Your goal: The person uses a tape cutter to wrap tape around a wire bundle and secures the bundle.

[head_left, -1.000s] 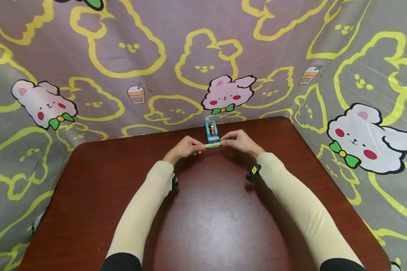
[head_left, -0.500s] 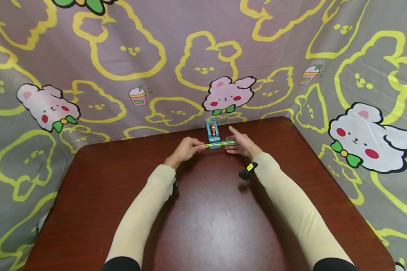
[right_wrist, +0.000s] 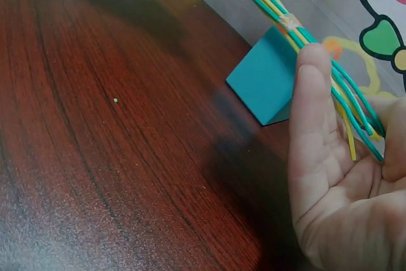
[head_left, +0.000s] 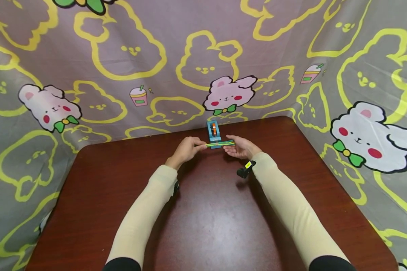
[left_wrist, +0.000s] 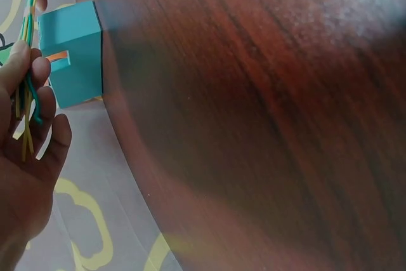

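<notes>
A bundle of thin green and yellow wires [head_left: 220,143] stretches between the two hands, with a band of clear tape [right_wrist: 290,22] around its middle. My left hand [head_left: 186,148] pinches the bundle between thumb and fingers, and loose wire ends poke into its palm in the left wrist view. At the other end, my right hand [head_left: 241,147] is palm up with its fingers extended, and the splayed ends lie against its palm. Just behind the bundle stands a blue tape dispenser [left_wrist: 77,23] with an orange roll core [head_left: 214,129].
The dispenser is close to the back edge of the dark red-brown table [head_left: 203,210]. A patterned cloth [head_left: 169,37] hangs behind the table and along its sides. A tiny light speck [right_wrist: 115,100] lies on the tabletop in the right wrist view.
The right hand has let go of its pinch on the bundle, spread its fingers, and then lowered its thumb beside the wire ends. The left hand keeps its pinch.
</notes>
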